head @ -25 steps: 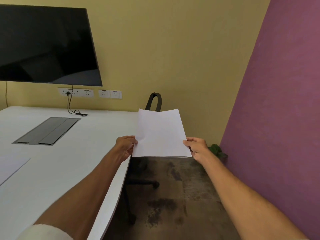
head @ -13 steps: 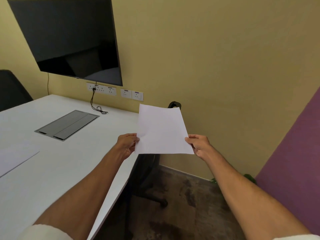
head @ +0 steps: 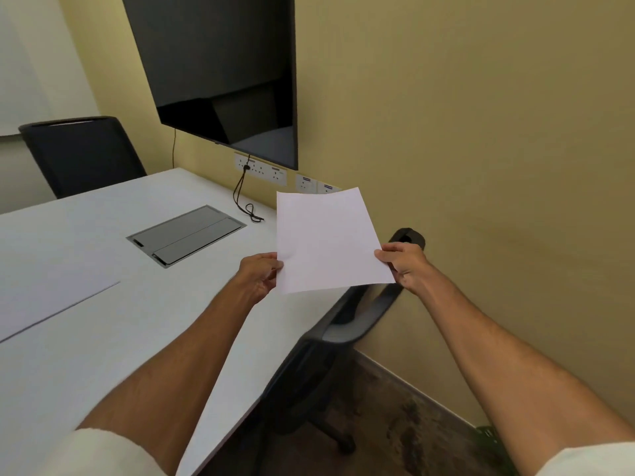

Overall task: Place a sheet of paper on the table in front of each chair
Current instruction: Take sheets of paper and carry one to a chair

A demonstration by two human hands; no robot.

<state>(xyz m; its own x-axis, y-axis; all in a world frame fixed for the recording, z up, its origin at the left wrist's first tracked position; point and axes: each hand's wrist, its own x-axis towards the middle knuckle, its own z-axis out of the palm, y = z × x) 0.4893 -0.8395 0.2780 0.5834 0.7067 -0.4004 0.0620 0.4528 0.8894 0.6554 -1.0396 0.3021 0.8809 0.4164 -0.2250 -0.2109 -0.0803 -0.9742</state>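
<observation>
I hold a blank white sheet of paper [head: 326,240] in the air over the right edge of the white table [head: 103,338]. My left hand [head: 259,278] pinches its lower left corner and my right hand [head: 403,264] grips its lower right edge. Under the sheet a black chair [head: 350,324] is pushed in at the table's right side, its backrest top showing behind my right hand. A second black chair [head: 82,152] stands at the far left end. Another white sheet [head: 44,297] lies flat on the table at the left.
A grey cable hatch [head: 187,233] is set into the tabletop. A dark wall screen [head: 220,70] hangs above wall sockets [head: 261,168], with a black cable [head: 245,204] trailing onto the table. The yellow wall is close on the right. Brown floor lies below.
The view has swung left: the purple wall has left the frame and the far left chair has come in. Both hands still hold the sheet, now over the table's edge.
</observation>
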